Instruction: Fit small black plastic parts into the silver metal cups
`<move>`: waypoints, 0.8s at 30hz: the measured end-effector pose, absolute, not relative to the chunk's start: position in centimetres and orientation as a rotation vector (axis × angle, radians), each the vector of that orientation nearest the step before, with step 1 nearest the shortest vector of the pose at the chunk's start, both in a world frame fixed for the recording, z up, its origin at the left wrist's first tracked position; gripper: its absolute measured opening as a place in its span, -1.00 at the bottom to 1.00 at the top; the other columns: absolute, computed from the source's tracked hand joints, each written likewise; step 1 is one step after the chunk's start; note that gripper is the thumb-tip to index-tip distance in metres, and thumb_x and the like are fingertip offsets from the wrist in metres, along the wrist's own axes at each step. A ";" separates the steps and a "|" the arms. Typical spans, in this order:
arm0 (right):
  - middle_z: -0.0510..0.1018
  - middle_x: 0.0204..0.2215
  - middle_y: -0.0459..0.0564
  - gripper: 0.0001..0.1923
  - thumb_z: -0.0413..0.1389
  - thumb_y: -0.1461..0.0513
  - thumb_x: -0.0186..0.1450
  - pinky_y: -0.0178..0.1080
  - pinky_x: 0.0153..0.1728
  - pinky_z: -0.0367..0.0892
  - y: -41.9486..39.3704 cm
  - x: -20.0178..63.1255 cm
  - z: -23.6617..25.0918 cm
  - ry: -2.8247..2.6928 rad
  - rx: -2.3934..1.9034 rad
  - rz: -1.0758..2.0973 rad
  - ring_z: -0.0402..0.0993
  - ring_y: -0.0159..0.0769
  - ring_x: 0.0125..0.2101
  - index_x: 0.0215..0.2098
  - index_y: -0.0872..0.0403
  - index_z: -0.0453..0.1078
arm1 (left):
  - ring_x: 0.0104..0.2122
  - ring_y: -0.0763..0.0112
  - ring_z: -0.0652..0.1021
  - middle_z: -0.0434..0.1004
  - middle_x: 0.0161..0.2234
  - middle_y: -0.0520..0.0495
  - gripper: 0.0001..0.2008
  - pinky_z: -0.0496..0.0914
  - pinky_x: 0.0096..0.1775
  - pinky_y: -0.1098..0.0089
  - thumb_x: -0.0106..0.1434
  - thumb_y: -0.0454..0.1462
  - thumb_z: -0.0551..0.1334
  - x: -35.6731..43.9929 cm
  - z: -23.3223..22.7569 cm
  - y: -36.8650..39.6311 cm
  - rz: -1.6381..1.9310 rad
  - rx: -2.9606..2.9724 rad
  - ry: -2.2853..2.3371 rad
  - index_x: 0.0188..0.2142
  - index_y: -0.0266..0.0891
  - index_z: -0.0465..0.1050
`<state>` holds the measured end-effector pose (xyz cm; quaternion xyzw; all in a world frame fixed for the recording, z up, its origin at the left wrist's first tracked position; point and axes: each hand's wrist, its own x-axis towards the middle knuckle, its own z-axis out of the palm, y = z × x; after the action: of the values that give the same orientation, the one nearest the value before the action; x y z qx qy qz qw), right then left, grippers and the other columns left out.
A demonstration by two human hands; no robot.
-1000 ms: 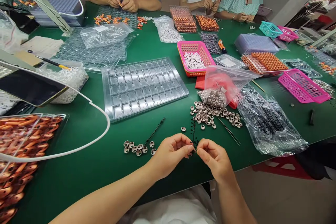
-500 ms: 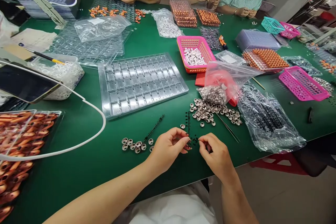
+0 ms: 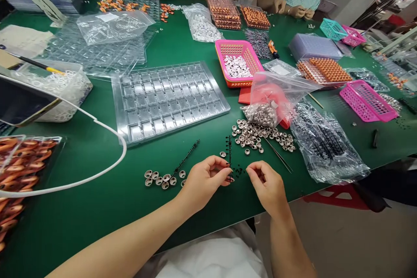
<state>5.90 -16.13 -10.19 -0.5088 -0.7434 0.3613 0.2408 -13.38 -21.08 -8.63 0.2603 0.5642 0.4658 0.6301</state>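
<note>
My left hand (image 3: 210, 180) pinches a thin black plastic sprue (image 3: 230, 150), held upright with small stubs along its stem. Just right of it, my right hand (image 3: 267, 184) has thumb and forefinger pressed together; whatever sits between the tips is too small to make out. Tiny black pieces (image 3: 239, 170) lie scattered on the green table between the two hands. A second black sprue (image 3: 187, 156) rests left of my left hand, beside several small silver cups (image 3: 165, 181). Beyond my hands spreads a pile of similar silver cups (image 3: 249, 137), with metal tweezers (image 3: 278, 155) at its edge.
A clear compartment tray (image 3: 172, 100) lies ahead. Behind the cups are a zip bag of silver cups (image 3: 262, 113) and a pink basket of white pieces (image 3: 239, 69). A bag of black sprues (image 3: 329, 143) lies right. A white cable (image 3: 122, 139) loops at left. Co-workers sit opposite.
The whole view has shifted slightly, so things appear a little further left and up. My right hand sits slightly farther from the sprue, which my left hand still holds.
</note>
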 end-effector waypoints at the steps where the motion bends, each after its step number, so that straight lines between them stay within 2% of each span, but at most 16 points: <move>1: 0.47 -0.41 -0.05 -0.85 0.03 0.17 0.38 -0.31 -0.47 0.27 -16.1 6.0 -10.1 -2.016 -1.400 0.989 0.36 -0.35 -0.49 -0.29 0.04 0.39 | -0.38 0.31 0.60 0.53 -0.37 -0.03 -0.74 0.55 -0.25 0.26 0.13 -0.15 0.35 -13.4 -8.6 -21.1 1.065 0.595 1.293 -0.30 -0.28 0.42; 5: 0.51 -0.35 0.00 -0.78 -0.03 0.17 0.40 -0.28 -0.38 0.36 -15.8 6.7 -9.9 -1.948 -1.389 0.989 0.44 -0.30 -0.41 -0.15 0.05 0.41 | -0.37 0.31 0.60 0.52 -0.39 -0.02 -0.74 0.55 -0.24 0.26 0.12 -0.15 0.36 -13.4 -8.7 -21.1 1.069 0.588 1.298 -0.31 -0.28 0.43; 8: 0.53 -0.33 0.00 -0.77 -0.04 0.19 0.41 -0.26 -0.34 0.38 -15.7 8.0 -9.5 -1.864 -1.393 1.064 0.47 -0.29 -0.37 -0.12 0.04 0.43 | -0.36 0.33 0.59 0.52 -0.39 -0.01 -0.75 0.55 -0.23 0.26 0.11 -0.17 0.37 -13.3 -8.8 -21.1 1.084 0.575 1.284 -0.31 -0.28 0.43; 12: 0.53 -0.37 -0.02 -0.75 -0.08 0.23 0.41 -0.31 -0.50 0.32 -16.0 10.7 -8.1 -1.956 -1.247 1.444 0.46 -0.32 -0.44 -0.17 0.03 0.45 | -0.32 0.34 0.59 0.52 -0.37 -0.01 -0.76 0.55 -0.21 0.29 0.13 -0.18 0.36 -13.3 -9.0 -21.1 1.105 0.558 1.247 -0.30 -0.28 0.42; 16: 0.55 -0.39 -0.02 -0.74 -0.09 0.29 0.40 -0.32 -0.48 0.35 -16.4 11.7 -6.9 -2.318 -1.048 1.753 0.48 -0.33 -0.43 -0.21 0.05 0.46 | -0.33 0.35 0.57 0.50 -0.37 -0.01 -0.77 0.55 -0.22 0.29 0.13 -0.19 0.36 -13.4 -8.9 -21.0 1.122 0.555 1.242 -0.31 -0.29 0.42; 21: 0.53 -0.37 -0.02 -0.78 -0.06 0.23 0.41 -0.35 -0.49 0.42 -16.4 9.0 -7.9 -2.151 -1.186 1.750 0.54 -0.33 -0.44 -0.19 0.07 0.44 | -0.32 0.37 0.55 0.50 -0.37 -0.01 -0.77 0.55 -0.20 0.27 0.15 -0.19 0.35 -13.6 -8.8 -20.8 1.170 0.573 1.256 -0.30 -0.29 0.42; 24: 0.54 -0.33 0.00 -0.78 -0.02 0.19 0.41 -0.31 -0.39 0.47 -15.9 7.0 -8.6 -2.002 -1.146 1.674 0.55 -0.31 -0.36 -0.17 0.07 0.45 | -0.30 0.37 0.54 0.49 -0.36 -0.01 -0.78 0.54 -0.17 0.25 0.16 -0.19 0.34 -13.7 -8.9 -20.9 1.182 0.582 1.250 -0.29 -0.29 0.42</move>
<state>6.97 -15.87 -8.62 -0.3977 -0.6950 0.5811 0.1452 -13.65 -20.88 -8.87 0.2526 0.5427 0.5130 0.6153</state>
